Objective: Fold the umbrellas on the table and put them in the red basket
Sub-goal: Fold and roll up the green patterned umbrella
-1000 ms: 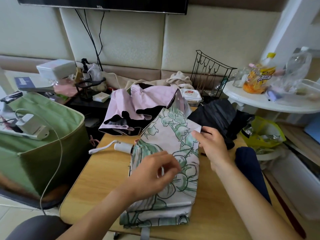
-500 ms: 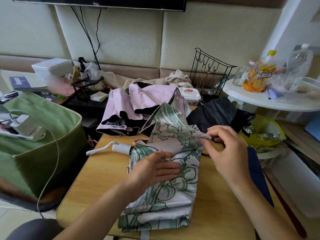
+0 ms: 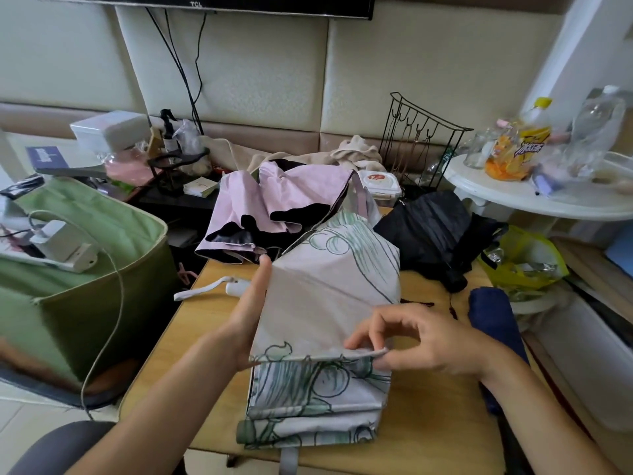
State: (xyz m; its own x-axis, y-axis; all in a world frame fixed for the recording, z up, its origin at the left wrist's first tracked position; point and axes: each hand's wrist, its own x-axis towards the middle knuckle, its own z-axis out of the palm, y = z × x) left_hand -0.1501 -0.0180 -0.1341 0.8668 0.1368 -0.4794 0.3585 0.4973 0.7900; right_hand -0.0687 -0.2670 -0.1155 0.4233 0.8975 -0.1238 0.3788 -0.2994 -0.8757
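Observation:
A white umbrella with green flower print [image 3: 329, 296] lies in flat folds on the wooden table [image 3: 205, 330]. My right hand [image 3: 424, 341] pinches the edge of one panel, pulled toward me over the pile. My left hand [image 3: 248, 313] is flat and open against the left side of the fabric, thumb up. A white handle with a strap [image 3: 219, 289] pokes out to the left. A pink umbrella with black lining [image 3: 274, 207] and a black umbrella [image 3: 435, 231] lie crumpled at the table's far edge. A folded navy umbrella [image 3: 493, 323] rests at the right edge. No red basket shows.
A green fabric bin [image 3: 102, 269] stands left of the table, with a white charger and cable [image 3: 65, 245] on it. A white round side table [image 3: 534, 197] with bottles is at the right, a yellow bag [image 3: 527, 258] below it. A black wire rack [image 3: 421, 138] stands behind.
My right hand has drawn the far panel of the flowered umbrella toward me and down over the pile. My left hand moved from on top of the fabric to its left edge.

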